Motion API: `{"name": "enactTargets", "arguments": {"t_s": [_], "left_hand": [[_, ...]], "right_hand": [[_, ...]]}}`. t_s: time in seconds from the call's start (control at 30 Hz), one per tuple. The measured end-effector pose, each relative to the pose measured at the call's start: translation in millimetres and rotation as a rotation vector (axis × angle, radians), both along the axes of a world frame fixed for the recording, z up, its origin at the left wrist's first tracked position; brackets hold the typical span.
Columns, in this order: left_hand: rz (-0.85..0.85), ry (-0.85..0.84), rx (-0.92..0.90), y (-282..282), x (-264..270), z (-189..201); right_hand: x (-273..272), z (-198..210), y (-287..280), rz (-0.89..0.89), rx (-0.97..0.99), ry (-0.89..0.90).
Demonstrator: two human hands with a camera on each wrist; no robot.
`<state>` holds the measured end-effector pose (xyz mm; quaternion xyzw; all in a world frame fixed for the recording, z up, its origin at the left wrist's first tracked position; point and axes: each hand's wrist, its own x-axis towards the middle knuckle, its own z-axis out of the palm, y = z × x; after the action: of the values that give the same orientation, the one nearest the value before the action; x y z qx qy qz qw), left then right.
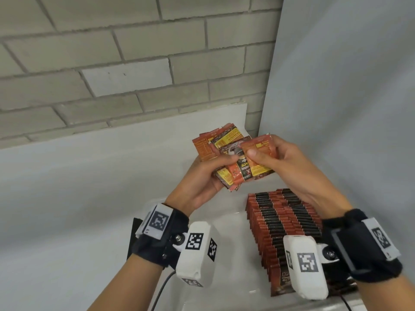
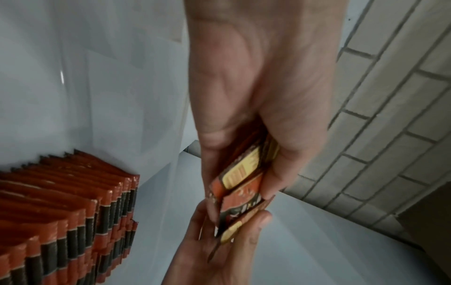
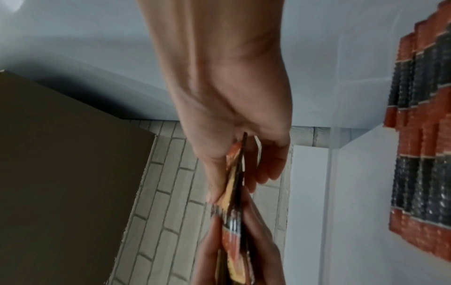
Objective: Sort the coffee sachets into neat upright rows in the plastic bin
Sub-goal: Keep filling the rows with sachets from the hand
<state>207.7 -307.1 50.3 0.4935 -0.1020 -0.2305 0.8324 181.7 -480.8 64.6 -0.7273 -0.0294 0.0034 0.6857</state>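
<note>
Behind both hands, fanned sachets partly hide.

The near end of the packed rows is hidden behind the right wrist camera. The clear bin's near rim runs off the bottom edge. Print on the loose sachets is blurred (a few letters only). Both wrist views smear the left hand and right hand.

Both hands, left and right, raised together, fingers pinching.
</note>
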Motion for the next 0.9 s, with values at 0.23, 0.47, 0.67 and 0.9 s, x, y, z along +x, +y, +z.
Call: {"name": "enactTargets", "arguments": {"t_s": [0.23,0.47,0.67,0.9], "left_hand": [[0.091,-0.042,0.14,-1,-1,3],[0.134,-0.028,0.107,2,2,1],[0.059,-0.097,0.104,2,3,0],[0.001,-0.106,0.213,-1,-2,3]], "right_hand": [[2,-7,2,-0.038,-0.011,0.013],[4,-7,-10,-0.15,-0.003,0.033],[1,-2,-7,-0.165,0.014,-0.039],[-1,-1,-7,-0.083,-0.054,0.009]]}}
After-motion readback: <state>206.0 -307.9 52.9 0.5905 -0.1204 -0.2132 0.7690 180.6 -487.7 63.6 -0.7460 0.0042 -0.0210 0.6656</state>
